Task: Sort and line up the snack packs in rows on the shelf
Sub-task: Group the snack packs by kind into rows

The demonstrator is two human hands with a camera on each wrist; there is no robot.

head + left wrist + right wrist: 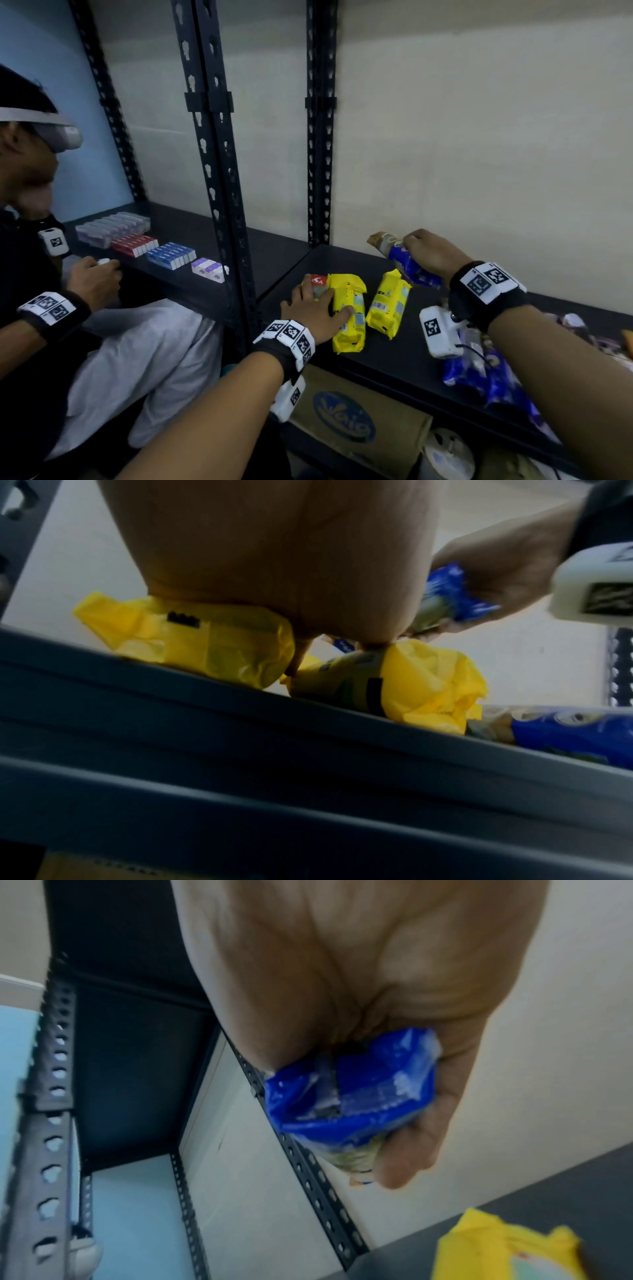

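Note:
On the black shelf [394,349] lie three yellow snack packs side by side. My left hand [318,305] lies over the leftmost yellow pack [317,284], fingers curled down round it, thumb on the middle yellow pack [347,329]. In the left wrist view the palm covers that pack [205,647], beside the middle pack [411,685]. The third yellow pack [388,303] lies free to the right. My right hand [409,245] grips a blue snack pack [407,265] tilted above the shelf's back, seen close in the right wrist view [346,1096]. More blue packs [486,377] lie at front right under my forearm.
A perforated black upright [222,192] stands left of the packs, and a second upright [320,137] is by the wall. Another person [92,284] works at the neighbouring shelf with rows of small boxes [137,240]. A cardboard box [356,421] sits below.

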